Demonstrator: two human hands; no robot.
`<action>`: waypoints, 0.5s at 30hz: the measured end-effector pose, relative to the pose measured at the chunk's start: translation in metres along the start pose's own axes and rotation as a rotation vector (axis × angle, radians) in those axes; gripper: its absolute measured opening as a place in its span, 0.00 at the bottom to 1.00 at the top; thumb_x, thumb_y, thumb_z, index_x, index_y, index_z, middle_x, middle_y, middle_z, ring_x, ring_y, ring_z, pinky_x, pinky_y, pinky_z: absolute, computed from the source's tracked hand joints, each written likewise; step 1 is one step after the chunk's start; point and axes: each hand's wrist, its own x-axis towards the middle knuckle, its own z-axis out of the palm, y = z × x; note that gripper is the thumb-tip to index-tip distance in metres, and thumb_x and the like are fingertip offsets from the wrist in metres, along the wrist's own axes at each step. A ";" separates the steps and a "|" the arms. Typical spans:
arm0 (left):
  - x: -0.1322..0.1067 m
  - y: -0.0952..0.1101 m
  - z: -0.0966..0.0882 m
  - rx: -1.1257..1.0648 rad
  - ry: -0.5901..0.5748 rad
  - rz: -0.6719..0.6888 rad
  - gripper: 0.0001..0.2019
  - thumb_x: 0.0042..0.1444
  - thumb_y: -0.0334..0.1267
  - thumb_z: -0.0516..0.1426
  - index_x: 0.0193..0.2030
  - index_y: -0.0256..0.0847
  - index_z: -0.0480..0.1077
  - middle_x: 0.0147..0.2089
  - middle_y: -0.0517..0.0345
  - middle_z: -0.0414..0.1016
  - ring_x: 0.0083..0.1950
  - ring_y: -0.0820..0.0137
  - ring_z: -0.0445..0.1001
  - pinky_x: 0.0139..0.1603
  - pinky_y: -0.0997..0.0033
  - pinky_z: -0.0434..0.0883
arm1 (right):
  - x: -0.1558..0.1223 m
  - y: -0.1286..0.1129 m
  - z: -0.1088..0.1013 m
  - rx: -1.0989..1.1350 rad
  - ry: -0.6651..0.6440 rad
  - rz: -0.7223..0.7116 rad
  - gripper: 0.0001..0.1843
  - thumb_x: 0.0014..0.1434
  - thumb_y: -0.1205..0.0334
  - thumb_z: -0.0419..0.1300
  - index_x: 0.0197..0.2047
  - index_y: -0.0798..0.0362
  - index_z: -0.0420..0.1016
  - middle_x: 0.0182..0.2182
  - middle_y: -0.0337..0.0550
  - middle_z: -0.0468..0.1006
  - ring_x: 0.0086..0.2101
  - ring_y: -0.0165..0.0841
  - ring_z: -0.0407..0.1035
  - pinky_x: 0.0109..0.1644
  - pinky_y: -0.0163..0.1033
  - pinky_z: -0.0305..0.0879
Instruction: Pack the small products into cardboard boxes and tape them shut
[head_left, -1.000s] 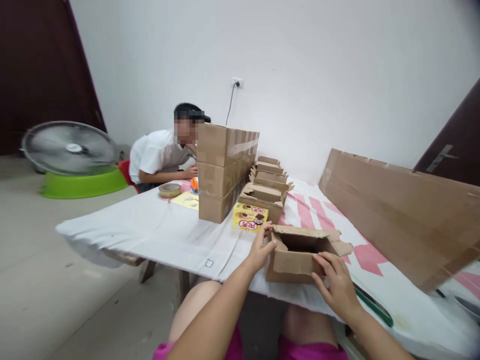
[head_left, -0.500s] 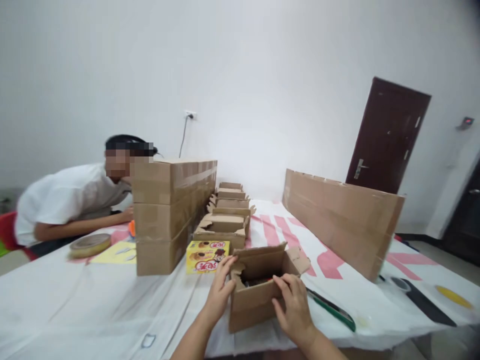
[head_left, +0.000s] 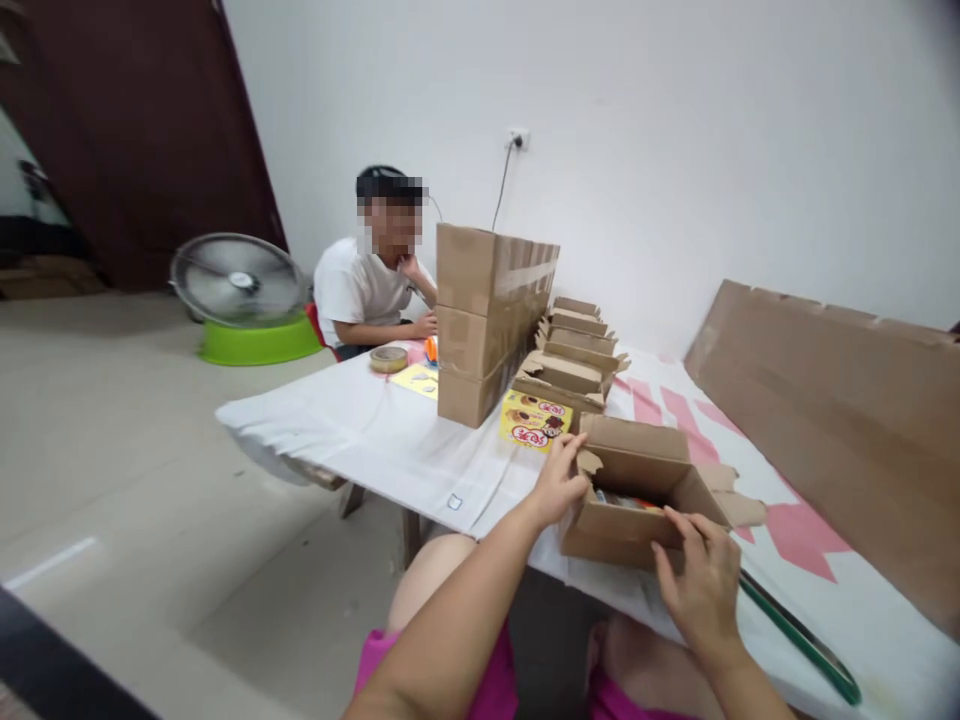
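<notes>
Standing 3 high near the frame's centre, taped cartons point(head_left: 466, 342) rise left of a yellow box point(head_left: 529, 422). Lower right of centre, the left hand point(head_left: 557, 484), half curled, grips the left side of an open carton point(head_left: 611, 535); the right hand point(head_left: 701, 572), partly closed, pinches its near rim.

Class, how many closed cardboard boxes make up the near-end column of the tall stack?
3: the top box, the middle box under it, and the bottom box on the white cloth. Behind this column, other boxes may be hidden.
</notes>
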 end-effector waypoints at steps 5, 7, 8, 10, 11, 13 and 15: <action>-0.003 0.001 0.001 -0.005 0.002 0.005 0.36 0.42 0.31 0.53 0.63 0.42 0.60 0.59 0.50 0.54 0.65 0.56 0.53 0.69 0.55 0.48 | -0.002 -0.001 0.002 -0.037 0.044 -0.019 0.24 0.61 0.58 0.54 0.60 0.53 0.62 0.46 0.55 0.66 0.47 0.47 0.62 0.51 0.54 0.61; -0.003 0.000 0.001 -0.012 0.007 0.013 0.36 0.42 0.31 0.53 0.63 0.42 0.60 0.59 0.50 0.54 0.65 0.56 0.53 0.69 0.54 0.48 | -0.002 -0.002 0.001 -0.037 0.046 -0.025 0.24 0.61 0.58 0.54 0.60 0.53 0.62 0.46 0.54 0.66 0.46 0.47 0.62 0.50 0.54 0.61; -0.003 -0.001 0.002 -0.017 0.010 0.014 0.36 0.42 0.31 0.53 0.63 0.42 0.60 0.59 0.50 0.54 0.65 0.56 0.53 0.69 0.54 0.48 | -0.002 -0.002 0.001 -0.034 0.046 -0.028 0.24 0.61 0.57 0.53 0.60 0.52 0.62 0.45 0.54 0.66 0.46 0.47 0.63 0.50 0.54 0.61; -0.002 -0.001 0.002 -0.025 0.017 0.012 0.36 0.42 0.31 0.53 0.63 0.43 0.60 0.60 0.51 0.54 0.65 0.56 0.53 0.69 0.54 0.48 | -0.003 -0.002 0.001 -0.030 0.055 -0.030 0.24 0.61 0.57 0.53 0.60 0.52 0.62 0.45 0.54 0.66 0.46 0.47 0.63 0.49 0.54 0.62; -0.003 -0.002 0.002 -0.027 0.019 0.010 0.36 0.42 0.31 0.53 0.63 0.44 0.60 0.60 0.51 0.54 0.65 0.56 0.53 0.69 0.54 0.47 | -0.003 -0.002 0.001 -0.032 0.062 -0.030 0.24 0.61 0.57 0.53 0.60 0.52 0.62 0.45 0.54 0.66 0.46 0.47 0.63 0.49 0.54 0.62; -0.003 -0.001 0.003 -0.027 0.018 0.007 0.36 0.42 0.31 0.53 0.63 0.44 0.60 0.60 0.51 0.54 0.66 0.56 0.52 0.69 0.54 0.47 | -0.004 -0.002 0.002 -0.038 0.078 -0.029 0.24 0.61 0.57 0.53 0.60 0.52 0.62 0.45 0.55 0.66 0.45 0.47 0.63 0.49 0.53 0.62; -0.004 0.001 0.003 -0.032 0.015 0.000 0.36 0.42 0.31 0.52 0.63 0.43 0.59 0.61 0.51 0.54 0.66 0.56 0.52 0.70 0.54 0.46 | -0.005 -0.002 0.003 -0.047 0.089 -0.029 0.23 0.61 0.57 0.53 0.59 0.52 0.63 0.45 0.55 0.67 0.45 0.48 0.64 0.49 0.54 0.62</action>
